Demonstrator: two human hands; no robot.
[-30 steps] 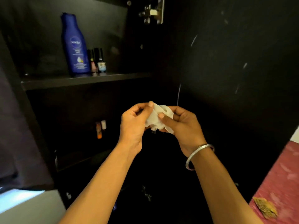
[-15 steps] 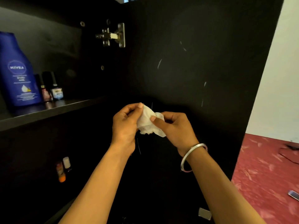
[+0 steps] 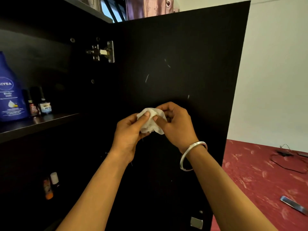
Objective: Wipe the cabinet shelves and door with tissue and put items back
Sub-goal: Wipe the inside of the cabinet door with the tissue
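A crumpled white tissue is pinched between my left hand and my right hand, held in front of the open black cabinet door. The door's inner face carries a few pale streaks. On the upper shelf at the left stand a blue Nivea lotion bottle and two small dark bottles. Lower down in the dark cabinet two small items, one orange-tipped and one white-capped, stand upright.
A metal hinge joins the door to the cabinet side. A red patterned surface lies to the right, with a black cable and a flat metallic object on it. A white wall stands behind it.
My view has swung right and upward, so the door now fills the centre and the shelf sits at the far left. Both hands keep working the tissue between them.
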